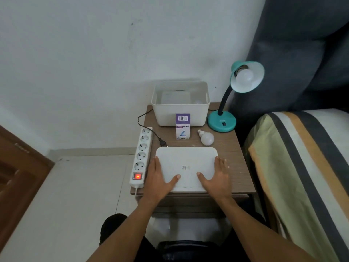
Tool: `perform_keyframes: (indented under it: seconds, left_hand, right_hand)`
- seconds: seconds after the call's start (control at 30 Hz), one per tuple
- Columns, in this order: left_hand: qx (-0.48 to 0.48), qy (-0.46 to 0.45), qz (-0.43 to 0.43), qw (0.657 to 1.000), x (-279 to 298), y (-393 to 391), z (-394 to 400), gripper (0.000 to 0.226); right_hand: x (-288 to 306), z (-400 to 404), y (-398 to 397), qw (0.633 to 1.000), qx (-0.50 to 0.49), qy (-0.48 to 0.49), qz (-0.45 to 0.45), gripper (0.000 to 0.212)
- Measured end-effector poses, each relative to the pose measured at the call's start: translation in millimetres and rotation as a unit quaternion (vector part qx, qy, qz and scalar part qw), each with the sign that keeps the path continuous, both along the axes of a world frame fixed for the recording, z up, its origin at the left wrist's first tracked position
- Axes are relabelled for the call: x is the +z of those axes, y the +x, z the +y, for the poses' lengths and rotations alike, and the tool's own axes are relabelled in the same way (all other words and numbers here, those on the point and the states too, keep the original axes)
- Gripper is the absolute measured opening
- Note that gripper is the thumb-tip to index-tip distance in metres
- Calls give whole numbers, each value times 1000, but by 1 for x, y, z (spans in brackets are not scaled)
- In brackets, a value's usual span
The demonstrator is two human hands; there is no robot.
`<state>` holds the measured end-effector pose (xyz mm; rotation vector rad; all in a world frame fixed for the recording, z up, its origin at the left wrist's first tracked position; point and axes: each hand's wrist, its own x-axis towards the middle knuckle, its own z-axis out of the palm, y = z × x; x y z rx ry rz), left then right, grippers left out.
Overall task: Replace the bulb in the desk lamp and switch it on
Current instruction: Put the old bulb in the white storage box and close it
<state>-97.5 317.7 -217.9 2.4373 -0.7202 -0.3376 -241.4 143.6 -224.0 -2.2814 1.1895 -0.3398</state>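
Resting flat near the front edge of the small wooden table (pixel 232 148) is a white lid (pixel 187 163), and both hands are lying on it. The left hand (pixel 157 176) is gripping the lid's 9 o'clock edge, thumb across the top surface and fingers along the side. The right hand (pixel 217 176) is gripping the 3 o'clock edge in the same manner.

At 12 o'clock from the lid, a purple and white bulb box (pixel 182 126) is standing upright, touching or just in front of an open white bin (pixel 180 114) at the table's rear edge. A loose bulb (pixel 206 138) is lying on its side at 1 o'clock from the lid, with bare table between them. The teal desk lamp (pixel 221 121) is occupying the rear right corner, its neck curving up to a shade (pixel 247 76) that is overhanging the table's right edge with a bulb seated in it (pixel 244 76); that bulb is showing no glow.

A white power strip (pixel 141 156) is running along the table's left edge, its red switch (pixel 137 176) glowing. A black plug (pixel 162 143) is lying unplugged on the table between the strip and the lid. A striped bed (pixel 302 167) is closing off the right side; open floor (pixel 75 195) is lying to the left.
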Motion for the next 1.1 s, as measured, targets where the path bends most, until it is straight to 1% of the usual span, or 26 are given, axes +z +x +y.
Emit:
perform_keyframes:
  seconds: [0.13,0.23,0.33,0.43,0.53,0.63,0.7,0.8,0.93,1.1]
  left_hand:
    - [-9,30,-52,998,-7,-5,-4,112]
    - [-7,48,-66,997,-8,-5,-5,111]
    - [-25,47,-99,994,-1,-5,-7,111]
    - [-44,13,-137,990,16,8,-18,108]
    - [-37,-22,-172,984,40,35,-40,103]
    - [-26,-76,-180,980,66,70,-69,101]
    - [-20,-102,-180,978,84,98,-90,100]
    - [-4,-98,-163,982,108,135,-117,107]
    - [-29,-85,-146,985,132,179,-146,124]
    - [-60,-30,-101,993,143,212,-169,144]
  right_hand:
    - [-4,1,4,999,3,-40,28,97]
    - [-2,0,4,998,8,-41,44,97]
    - [7,-4,8,999,-6,-33,26,89]
    - [25,-15,21,999,-18,-28,-27,73]
    - [51,-31,43,998,-21,-29,-58,64]
    - [70,-54,67,995,1,-27,-94,47]
    - [78,-67,79,995,20,-29,-89,40]
    - [80,-81,95,996,46,-24,-72,46]
    - [69,-98,112,998,49,34,-21,52]
    - [56,-109,119,998,51,29,7,52]
